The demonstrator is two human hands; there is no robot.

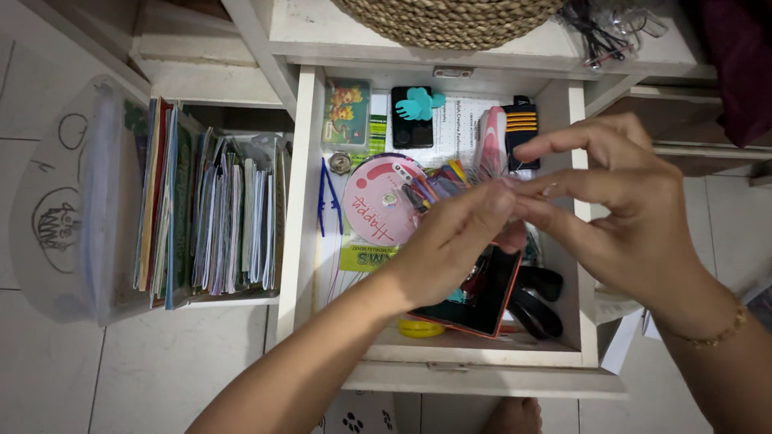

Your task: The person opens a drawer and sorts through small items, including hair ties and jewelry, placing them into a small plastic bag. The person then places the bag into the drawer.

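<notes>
I see left hand (454, 241) pinching coloured pencils (438, 183) above open drawer (310, 201) | right hand (627, 209) fingertips closed on something too small to tell | pink disc (378, 201) inside drawer.

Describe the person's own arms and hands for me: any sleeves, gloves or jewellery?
Both forearms are bare, with no sleeves in view and no gloves. The left hand carries no ring or band that shows. The right hand has a thin gold-coloured chain bracelet at the wrist. No watch shows on either arm.
</notes>
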